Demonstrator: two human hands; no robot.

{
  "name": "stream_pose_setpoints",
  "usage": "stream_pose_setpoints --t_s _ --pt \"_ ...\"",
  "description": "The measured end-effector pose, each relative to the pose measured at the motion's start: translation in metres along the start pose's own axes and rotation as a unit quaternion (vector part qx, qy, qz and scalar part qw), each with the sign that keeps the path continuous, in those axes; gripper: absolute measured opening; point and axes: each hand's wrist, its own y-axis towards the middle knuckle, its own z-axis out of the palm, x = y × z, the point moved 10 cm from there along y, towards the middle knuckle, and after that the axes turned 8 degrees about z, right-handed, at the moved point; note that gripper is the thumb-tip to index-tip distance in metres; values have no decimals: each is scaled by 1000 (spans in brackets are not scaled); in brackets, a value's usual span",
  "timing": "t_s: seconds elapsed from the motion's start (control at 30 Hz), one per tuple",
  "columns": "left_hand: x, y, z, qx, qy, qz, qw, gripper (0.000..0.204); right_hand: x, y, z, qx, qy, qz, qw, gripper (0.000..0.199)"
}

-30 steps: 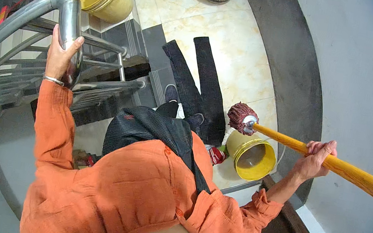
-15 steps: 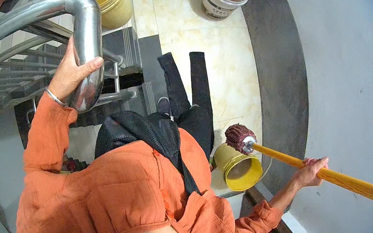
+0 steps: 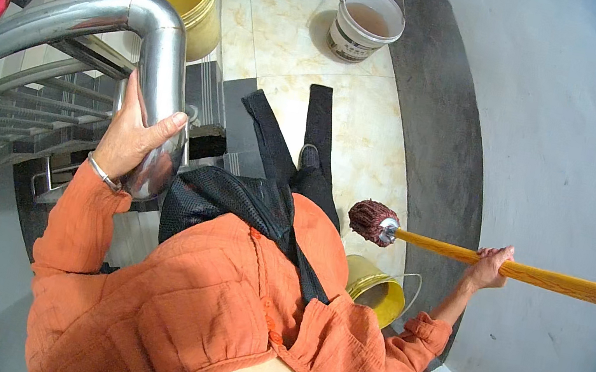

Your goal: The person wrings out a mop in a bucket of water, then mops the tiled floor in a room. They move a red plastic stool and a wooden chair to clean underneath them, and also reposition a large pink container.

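Left hand [image 3: 134, 139] wrapped tight round shiny steel stair rail [image 3: 162, 77], just under its bend. Right hand [image 3: 488, 267] closed round yellow pole [image 3: 535, 275] of paint roller, out to right of rail. Fuzzy red roller head [image 3: 372, 221] sits above small yellow bucket [image 3: 376, 292], not touching it

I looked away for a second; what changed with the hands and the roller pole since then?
The left hand slid along the steel handrail onto its upright bend. The right hand still grips the yellow pole, roller head still above the small yellow bucket.
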Motion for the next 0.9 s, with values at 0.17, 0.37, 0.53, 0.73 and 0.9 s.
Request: stream_pose_setpoints --t_s 0.17,0.37,0.53,0.73,0.9 --pt "-21 -2 2 26 -30 -23 999 98 -1 -1 1 -17 26 11 999 24" --pt "-23 -3 0 6 -4 -7 1000 89 -8 13 -2 11 64 4 998 24" --pt "-20 -1 4 -6 -42 -18 999 83 4 0 17 10 62 0 998 22" --pt "-19 4 12 16 -68 -22 997 80 26 1 14 11 37 -10 999 22" --pt "-18 1 10 31 -24 -60 997 81 24 9 10 10 22 -25 999 21"
